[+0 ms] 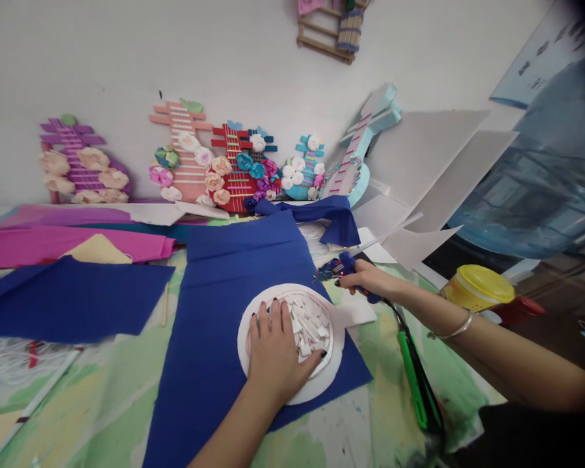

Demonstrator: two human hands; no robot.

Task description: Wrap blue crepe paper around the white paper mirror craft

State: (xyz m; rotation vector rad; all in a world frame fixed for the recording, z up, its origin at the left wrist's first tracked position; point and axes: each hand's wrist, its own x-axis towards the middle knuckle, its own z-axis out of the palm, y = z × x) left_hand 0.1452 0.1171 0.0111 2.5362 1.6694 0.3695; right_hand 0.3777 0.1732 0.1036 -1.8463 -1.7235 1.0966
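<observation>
A: Position of the disc (338, 331)?
B: White, round, lying flat on the blue sheet (224, 305), which lies on the table (112, 396). White scraps (312, 324) fill the ring inside its rim.
A: Left hand (275, 354)?
B: Palm down over the disc's left part, covering some scraps. Fingers slightly spread, thumb well apart and reaching across to the ring's near right side.
A: Right hand (368, 278)?
B: Fingers curled around the handle of a blue glue gun (340, 266). Nozzle points left, near the disc's far rim; height above the sheet cannot be told.
A: Surroundings?
B: A second blue piece (73, 299) to the left, with a thin stick (164, 305) beside it. Decorated guitars (231, 166) stand in a row along the wall (127, 58). Yellow-lidded tub (480, 285) beyond the right forearm.
</observation>
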